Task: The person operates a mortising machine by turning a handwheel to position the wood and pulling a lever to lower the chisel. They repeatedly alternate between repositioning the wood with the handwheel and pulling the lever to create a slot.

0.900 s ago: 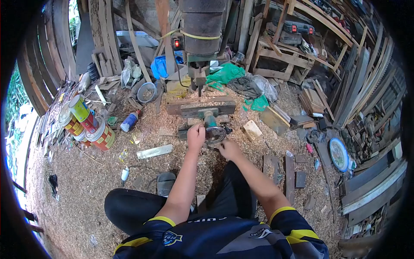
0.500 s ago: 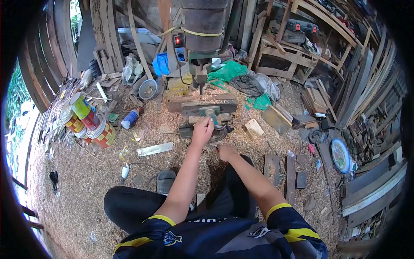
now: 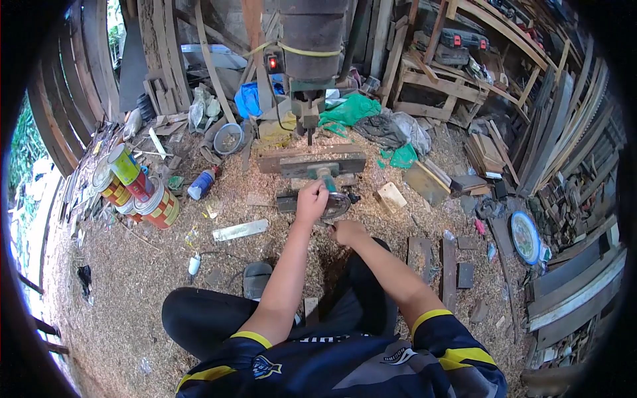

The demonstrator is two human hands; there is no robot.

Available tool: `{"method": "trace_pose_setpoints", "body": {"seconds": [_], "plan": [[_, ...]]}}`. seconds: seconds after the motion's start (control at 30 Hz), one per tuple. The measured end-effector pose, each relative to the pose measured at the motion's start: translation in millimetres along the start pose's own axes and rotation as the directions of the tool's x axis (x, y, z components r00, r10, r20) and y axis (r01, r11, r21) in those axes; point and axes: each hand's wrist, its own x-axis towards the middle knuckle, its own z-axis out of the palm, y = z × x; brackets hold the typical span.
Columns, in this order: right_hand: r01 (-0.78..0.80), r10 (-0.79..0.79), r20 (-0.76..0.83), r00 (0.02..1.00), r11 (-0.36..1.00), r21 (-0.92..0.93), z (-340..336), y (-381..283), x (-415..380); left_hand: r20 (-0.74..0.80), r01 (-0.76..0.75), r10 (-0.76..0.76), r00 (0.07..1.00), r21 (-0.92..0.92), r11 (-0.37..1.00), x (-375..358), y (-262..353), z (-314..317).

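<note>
My left hand (image 3: 312,201) is closed at the left side of a round metal handwheel (image 3: 340,206), its fingers wrapped over the rim area. Lower and to the right, my right hand (image 3: 348,233) is closed around a short handle (image 3: 322,224) that shows only in part below the wheel. Behind the wheel a green vise screw housing (image 3: 324,174) joins wooden boards (image 3: 325,163) dusted with shavings. Over these boards a drill bit (image 3: 309,136) points straight down from the machine's chuck (image 3: 308,114).
Wood shavings cover the ground. Stacked paint cans (image 3: 159,207), a blue bottle (image 3: 201,184) and a bucket (image 3: 229,138) stand to the left. Loose wood blocks (image 3: 391,197) and a round plate (image 3: 524,237) are on the right. A switch (image 3: 273,63) glows red.
Both hands stay almost where they were, the right one shifting very slightly left. The view moves a little; nothing is visibly taken or let go.
</note>
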Motion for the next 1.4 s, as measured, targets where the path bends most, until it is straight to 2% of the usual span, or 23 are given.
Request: {"method": "trace_pose_setpoints", "body": {"seconds": [0.03, 0.07, 0.13, 0.27, 0.33, 0.4, 0.47, 0.53, 0.67, 0.7, 0.8, 0.87, 0.93, 1.0, 1.1, 1.2, 1.27, 1.3, 1.4], "plan": [[0.005, -0.005, -0.013, 1.000, 1.000, -0.003, 0, 0, 2, -0.056, -0.079, 0.079, 0.995, 0.000, 0.997, 0, 1, 3], [0.013, -0.014, -0.048, 0.999, 1.000, -0.022, 4, 1, 1, -0.060, -0.089, 0.089, 0.994, 0.002, 0.996, 1, 0, 1], [0.016, -0.019, -0.082, 0.996, 0.999, -0.040, 5, 2, 3, -0.040, -0.049, 0.048, 0.998, -0.021, 0.999, 0, 1, 2], [0.018, -0.019, -0.025, 0.999, 0.999, -0.049, 2, 0, -3, 0.015, 0.016, -0.015, 1.000, -0.005, 1.000, 0, -2, 0], [0.019, -0.020, -0.006, 1.000, 0.999, -0.046, -3, 2, 2, -0.021, -0.018, 0.017, 1.000, -0.018, 1.000, 0, 0, 2], [0.040, -0.053, -0.109, 0.993, 0.993, -0.112, 4, 2, -1, -0.055, -0.042, 0.040, 0.998, -0.025, 0.999, 3, 1, 1], [0.053, -0.063, -0.091, 0.994, 0.993, -0.106, 3, 3, 0, -0.049, -0.012, 0.008, 0.999, -0.071, 0.997, -1, 1, 2], [0.004, -0.005, -0.012, 1.000, 0.996, -0.087, 0, -1, 2, -0.032, -0.003, 0.000, 0.999, -0.067, 0.998, -4, 2, -1], [0.044, -0.052, -0.082, 0.995, 0.994, -0.100, -1, -2, -2, -0.049, -0.037, 0.034, 0.998, -0.045, 0.998, -1, -1, -1], [0.044, -0.053, -0.087, 0.995, 0.994, -0.101, 2, -2, -3, -0.032, -0.001, -0.001, 0.999, -0.048, 0.999, -1, 0, -2], [0.013, -0.023, -0.105, 0.994, 0.996, -0.090, -1, -3, -2, -0.053, -0.018, 0.016, 0.998, -0.038, 0.999, -2, 1, -1], [-0.005, 0.004, -0.013, 1.000, 0.994, -0.109, -9, -9, -3, -0.043, -0.009, 0.007, 0.999, -0.036, 0.999, -1, 2, -3], [-0.003, -0.002, -0.047, 0.999, 0.994, -0.106, -8, -10, -11, -0.029, -0.002, 0.001, 1.000, -0.034, 0.999, -2, 0, -4], [-0.002, -0.007, -0.080, 0.997, 0.994, -0.106, -13, -11, -11, -0.077, -0.067, 0.066, 0.995, -0.021, 0.998, 0, 1, -2], [0.004, -0.008, -0.056, 0.998, 0.998, -0.061, -9, -9, -13, -0.030, 0.000, -0.001, 1.000, -0.055, 0.998, -4, 0, -3], [-0.013, 0.008, -0.040, 0.999, 0.991, -0.131, -7, -15, -6, -0.037, 0.015, -0.017, 0.999, -0.050, 0.999, -3, -3, -4], [0.007, -0.030, -0.110, 0.994, 0.979, -0.204, 0, -9, -5, -0.054, -0.019, 0.017, 0.998, -0.041, 0.999, -2, -5, -3], [0.008, -0.031, -0.109, 0.994, 0.979, -0.205, 0, -5, -3, -0.065, -0.047, 0.045, 0.997, -0.036, 0.998, -2, -5, -2], [0.040, -0.053, -0.092, 0.994, 0.989, -0.142, 8, 3, -1, -0.034, -0.006, 0.005, 0.999, -0.032, 0.999, -3, -9, -2]]}}
